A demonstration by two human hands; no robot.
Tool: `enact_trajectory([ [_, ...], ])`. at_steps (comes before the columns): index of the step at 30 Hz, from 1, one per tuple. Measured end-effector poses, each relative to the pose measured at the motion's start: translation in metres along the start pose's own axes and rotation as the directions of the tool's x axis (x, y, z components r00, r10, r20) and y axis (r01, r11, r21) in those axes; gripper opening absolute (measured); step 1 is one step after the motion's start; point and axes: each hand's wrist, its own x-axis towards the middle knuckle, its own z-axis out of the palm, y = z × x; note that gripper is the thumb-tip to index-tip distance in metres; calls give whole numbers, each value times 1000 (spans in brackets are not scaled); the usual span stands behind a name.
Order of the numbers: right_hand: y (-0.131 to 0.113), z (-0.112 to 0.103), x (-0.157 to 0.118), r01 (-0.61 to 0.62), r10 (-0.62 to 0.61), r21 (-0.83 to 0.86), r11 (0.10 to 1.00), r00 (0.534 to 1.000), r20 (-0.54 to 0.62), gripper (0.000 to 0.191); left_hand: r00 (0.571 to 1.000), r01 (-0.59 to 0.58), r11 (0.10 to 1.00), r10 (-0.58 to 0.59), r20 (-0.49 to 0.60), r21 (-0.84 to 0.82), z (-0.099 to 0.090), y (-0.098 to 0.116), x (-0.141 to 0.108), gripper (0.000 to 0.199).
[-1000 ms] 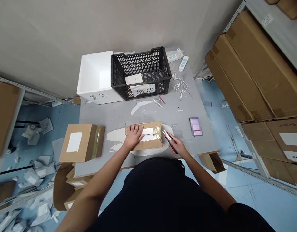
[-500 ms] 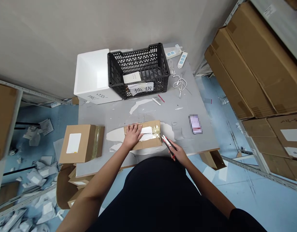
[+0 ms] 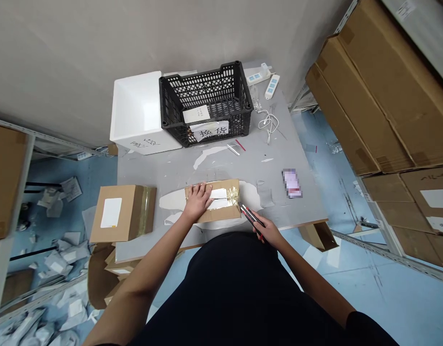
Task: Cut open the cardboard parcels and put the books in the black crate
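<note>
A flat cardboard box (image 3: 224, 215) with white labels and shiny tape lies near the front edge of the table. My left hand (image 3: 197, 202) rests on its left part with the fingers spread and nothing gripped. My right hand (image 3: 267, 229), just right of the box, is wrapped round a red and black utility knife (image 3: 253, 217). The knife's tip is at the box's taped right end; whether it touches cannot be told. Pale torn paper (image 3: 250, 194) lies beneath the box and sticks out on both sides.
A taped carton (image 3: 116, 214) sits at the table's left edge. Behind are a white foam box (image 3: 134, 108) and a black crate (image 3: 207, 91). A phone (image 3: 292, 183), a white cable (image 3: 268, 122) and power strips (image 3: 272, 86) lie to the right. Shelves flank the table (image 3: 221, 166).
My right hand has turned the knife slightly, with its tip a little lower and still close to the box's right end. My left hand has stayed on the box.
</note>
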Motion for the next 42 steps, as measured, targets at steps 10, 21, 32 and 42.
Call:
enact_trajectory([
  [10,21,-5,-18,17,-17,-83,996,1000,-5,60,1000,11,1000,-11,11,-8,-4,0,2,54],
  [21,14,32,29,114,-29,452,885,981,-191,51,995,93,994,-95,-28,-53,-19,9,7,56],
  [32,-25,55,73,349,-228,229,908,874,-429,42,937,335,910,-350,-20,-243,-12,31,-14,71],
  [42,-142,50,165,450,-451,41,892,892,33,35,843,490,604,-512,165,-629,-9,88,-58,67],
])
